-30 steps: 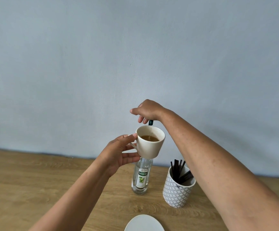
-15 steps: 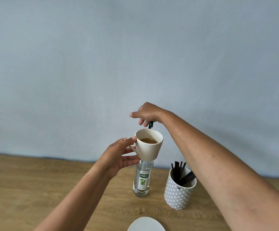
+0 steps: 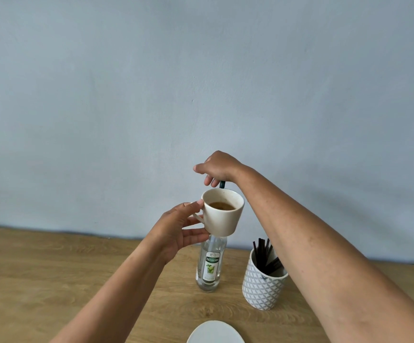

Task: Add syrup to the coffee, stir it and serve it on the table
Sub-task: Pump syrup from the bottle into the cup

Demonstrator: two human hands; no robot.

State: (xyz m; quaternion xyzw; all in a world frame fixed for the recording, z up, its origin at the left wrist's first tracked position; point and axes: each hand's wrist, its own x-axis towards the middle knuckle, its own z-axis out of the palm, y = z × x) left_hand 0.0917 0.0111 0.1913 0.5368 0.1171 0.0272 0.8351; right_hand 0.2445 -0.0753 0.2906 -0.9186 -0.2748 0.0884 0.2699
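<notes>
My left hand (image 3: 176,231) grips the handle of a white cup (image 3: 222,219) and holds it in the air, tilted slightly, with brown coffee (image 3: 222,206) inside. The cup hangs in front of the neck of a clear syrup bottle (image 3: 211,268), which stands upright on the wooden table (image 3: 52,280). My right hand (image 3: 217,167) sits curled over the top of the bottle's dark green pump (image 3: 222,184), just above the cup's far rim. The cup and my right hand hide most of the pump.
A patterned grey-and-white mug (image 3: 260,288) with several black stirrers (image 3: 263,253) stands to the right of the bottle, under my right forearm. A white saucer (image 3: 214,334) lies at the near edge of the view. A blue-grey wall rises behind the table.
The view has tilted up a little, so everything sits lower in frame. Both hands, the cup and the bottle keep nearly the same places relative to each other.
</notes>
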